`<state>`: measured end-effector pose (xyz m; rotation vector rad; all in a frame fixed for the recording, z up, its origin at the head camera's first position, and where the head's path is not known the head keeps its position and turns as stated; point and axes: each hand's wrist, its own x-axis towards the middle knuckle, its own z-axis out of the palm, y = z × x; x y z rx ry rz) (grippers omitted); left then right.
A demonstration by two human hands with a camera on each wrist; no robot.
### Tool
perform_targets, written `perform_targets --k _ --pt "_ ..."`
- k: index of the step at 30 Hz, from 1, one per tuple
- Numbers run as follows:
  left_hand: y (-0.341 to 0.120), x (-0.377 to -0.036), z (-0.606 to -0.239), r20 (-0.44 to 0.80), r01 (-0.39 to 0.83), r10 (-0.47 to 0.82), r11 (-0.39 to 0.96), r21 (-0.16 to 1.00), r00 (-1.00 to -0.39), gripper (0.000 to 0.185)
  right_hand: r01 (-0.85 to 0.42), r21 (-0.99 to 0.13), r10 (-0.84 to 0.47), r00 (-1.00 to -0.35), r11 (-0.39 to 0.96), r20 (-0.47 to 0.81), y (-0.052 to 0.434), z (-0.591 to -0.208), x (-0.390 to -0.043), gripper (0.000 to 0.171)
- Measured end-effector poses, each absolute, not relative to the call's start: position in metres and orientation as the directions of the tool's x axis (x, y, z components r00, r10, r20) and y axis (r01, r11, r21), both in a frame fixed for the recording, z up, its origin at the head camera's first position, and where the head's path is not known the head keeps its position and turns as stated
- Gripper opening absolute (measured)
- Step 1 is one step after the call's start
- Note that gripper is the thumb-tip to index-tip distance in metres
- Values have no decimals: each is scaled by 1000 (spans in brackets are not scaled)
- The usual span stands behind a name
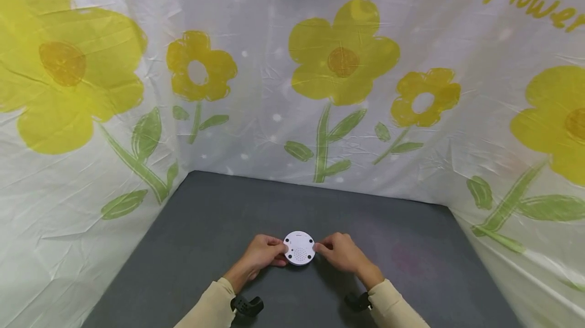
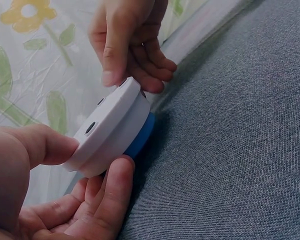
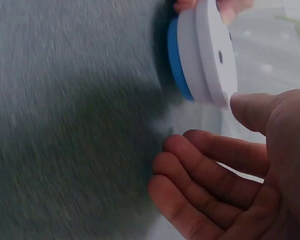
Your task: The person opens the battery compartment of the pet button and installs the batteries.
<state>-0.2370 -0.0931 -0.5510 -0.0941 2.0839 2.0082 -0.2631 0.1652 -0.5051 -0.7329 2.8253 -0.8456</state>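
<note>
A: What is held at the left?

B: The round white device (image 1: 299, 248) is pinched at its rim by the left hand (image 1: 262, 253), tilted above the grey desk (image 1: 192, 226).

A: And the right?

B: Its far rim is touched by the right hand (image 1: 343, 253), whose fingers (image 3: 200, 175) are seen relaxed and apart.

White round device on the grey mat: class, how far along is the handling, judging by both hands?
Done: the white round device is tilted up off the grey mat, blue underside showing. In hand: the left hand pinches its edge; the right hand touches the opposite edge, fingers loose. Left: nothing is opened or separated yet.
</note>
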Motion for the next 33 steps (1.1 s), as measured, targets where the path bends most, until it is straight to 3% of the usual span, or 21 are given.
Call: perform_targets --k 7,20,28,33 --pt "-93 -238 -552 -216 -210 128 53 976 -968 28 -354 -635 -451 -892 686 10 151 -515 -259 40" --pt "-92 -239 -534 -91 -92 85 -16 996 -992 32 -229 -796 -270 -959 561 85 142 -512 -256 23" --pt "-93 -244 -509 -59 -58 -14 -45 997 -998 32 -88 -910 -128 -991 406 39 134 -490 -254 51" --pt "-93 -244 -503 -20 -19 -9 -17 1000 -1000 37 -108 -900 -125 -990 422 60 134 -485 -252 44"
